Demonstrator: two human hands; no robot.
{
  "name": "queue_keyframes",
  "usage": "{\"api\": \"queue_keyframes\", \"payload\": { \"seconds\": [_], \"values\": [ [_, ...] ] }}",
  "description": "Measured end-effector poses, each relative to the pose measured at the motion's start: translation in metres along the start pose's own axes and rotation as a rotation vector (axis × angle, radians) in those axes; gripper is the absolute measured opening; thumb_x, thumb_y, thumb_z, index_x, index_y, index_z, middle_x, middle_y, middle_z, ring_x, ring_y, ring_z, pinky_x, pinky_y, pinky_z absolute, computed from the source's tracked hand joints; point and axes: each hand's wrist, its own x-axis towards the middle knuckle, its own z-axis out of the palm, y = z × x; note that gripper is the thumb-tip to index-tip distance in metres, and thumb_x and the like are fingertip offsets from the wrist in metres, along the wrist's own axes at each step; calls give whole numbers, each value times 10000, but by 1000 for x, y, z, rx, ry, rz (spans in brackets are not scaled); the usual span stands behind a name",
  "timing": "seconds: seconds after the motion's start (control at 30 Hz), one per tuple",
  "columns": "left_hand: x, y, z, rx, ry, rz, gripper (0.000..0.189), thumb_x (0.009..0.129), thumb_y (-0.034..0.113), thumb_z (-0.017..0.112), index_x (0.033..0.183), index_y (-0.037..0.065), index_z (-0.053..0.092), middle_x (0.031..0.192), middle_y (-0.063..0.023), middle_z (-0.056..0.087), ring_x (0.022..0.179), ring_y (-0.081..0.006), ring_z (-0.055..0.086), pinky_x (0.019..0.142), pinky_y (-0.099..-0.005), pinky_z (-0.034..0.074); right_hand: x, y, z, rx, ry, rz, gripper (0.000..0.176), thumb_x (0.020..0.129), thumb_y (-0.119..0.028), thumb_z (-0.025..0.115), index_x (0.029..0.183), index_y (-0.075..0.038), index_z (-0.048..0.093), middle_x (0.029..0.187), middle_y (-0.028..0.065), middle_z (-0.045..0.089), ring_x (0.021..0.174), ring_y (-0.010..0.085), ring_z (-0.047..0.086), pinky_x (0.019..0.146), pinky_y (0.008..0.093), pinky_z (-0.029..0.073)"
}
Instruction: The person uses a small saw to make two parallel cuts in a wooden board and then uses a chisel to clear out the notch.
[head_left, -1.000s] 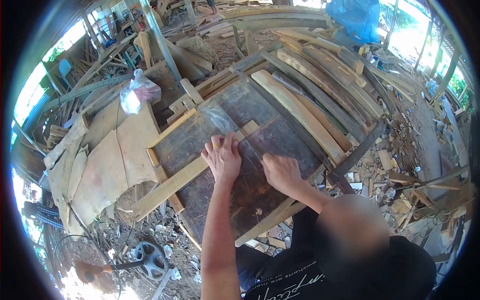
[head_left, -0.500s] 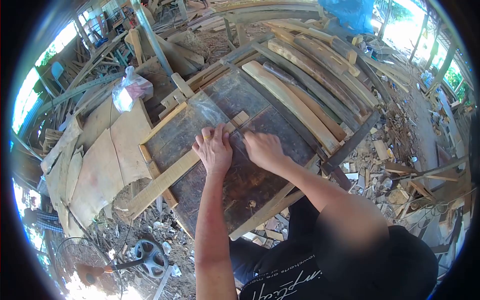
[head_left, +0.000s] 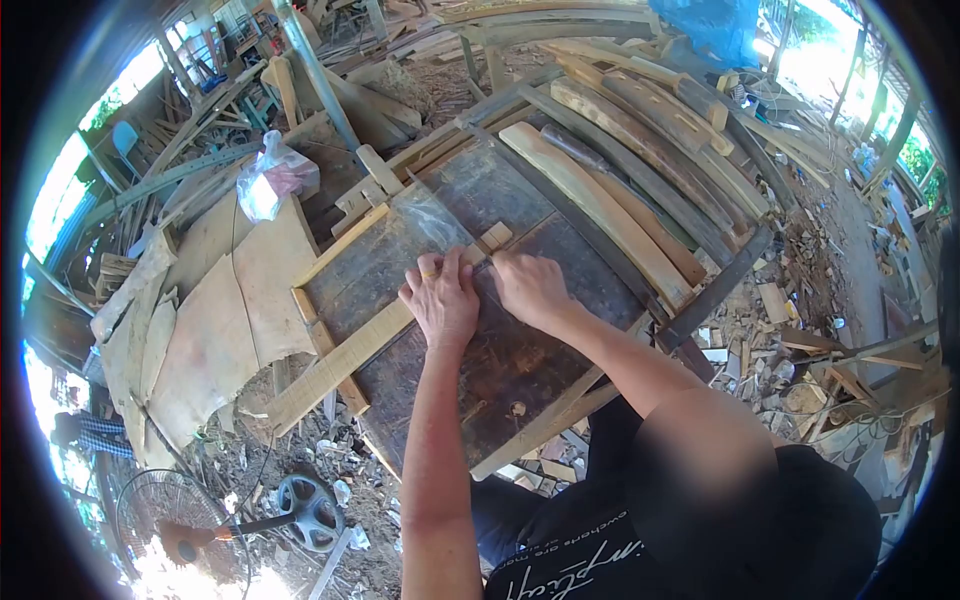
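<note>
Head view: pale wooden board (head_left: 342, 364) lies slantwise across a dark tabletop (head_left: 520, 365), its near-left end poking past the edge. Left hand (head_left: 443, 302) presses down on it, fingers bent and slightly spread. Right hand (head_left: 530, 288) is curled in a fist beside the far end, around what's probably the grip of a thin saw-like blade (head_left: 432, 212); can't tell exactly how those fingers sit. Board's probably light-ish and stiff, dry enough not to be slippery, and flat palm pressure near the blade looks like the best hold. That overhang could wobble, imo. Long timbers (head_left: 598, 215) crowd the right side, and a raised wooden strip (head_left: 312, 316) sits at the left edge.
</note>
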Motion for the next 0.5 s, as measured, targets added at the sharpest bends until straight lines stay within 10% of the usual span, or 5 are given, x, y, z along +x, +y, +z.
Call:
{"api": "queue_keyframes", "payload": {
  "seconds": [0.5],
  "values": [
    [0, 3, 1, 9, 16, -27, 282, 905, 269, 639, 1184, 236, 663, 1102, -64, 570, 1047, -293, 533, 912, -461, 381, -30, 2, -22, 55, -9, 2, 214, 959, -241, 558, 903, -35, 558, 779, 185, 669, 685, 393, 675, 615, 491, 543]
  ]
}}
